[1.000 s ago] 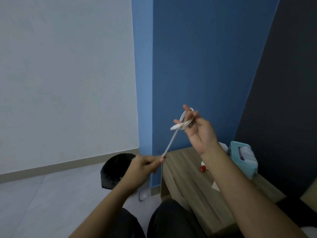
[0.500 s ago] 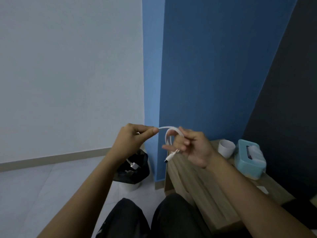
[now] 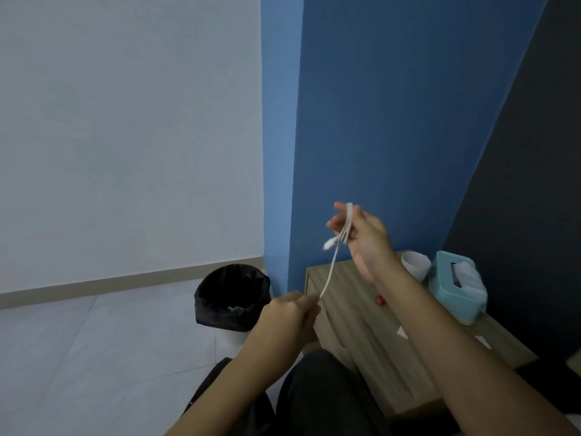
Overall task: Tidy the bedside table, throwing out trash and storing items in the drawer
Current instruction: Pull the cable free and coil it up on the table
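Note:
A white charging cable (image 3: 332, 265) is wound in loops around the fingers of my right hand (image 3: 364, 237), raised above the wooden bedside table (image 3: 355, 328). A connector sticks out of the loops. The free strand runs down and left to my left hand (image 3: 290, 313), which pinches it beside the table's left edge. On the table top lie a small red object (image 3: 380, 299) and two white paper scraps (image 3: 402, 332).
A white cup (image 3: 415, 265) and a teal tissue box (image 3: 457, 289) stand at the back of the table. A bin with a black liner (image 3: 232, 297) sits on the floor to the table's left. Blue wall behind, my knees below.
My left hand has dropped from level with the right hand down to the table's edge, pulling the free strand taut. My right hand has risen with the loops.

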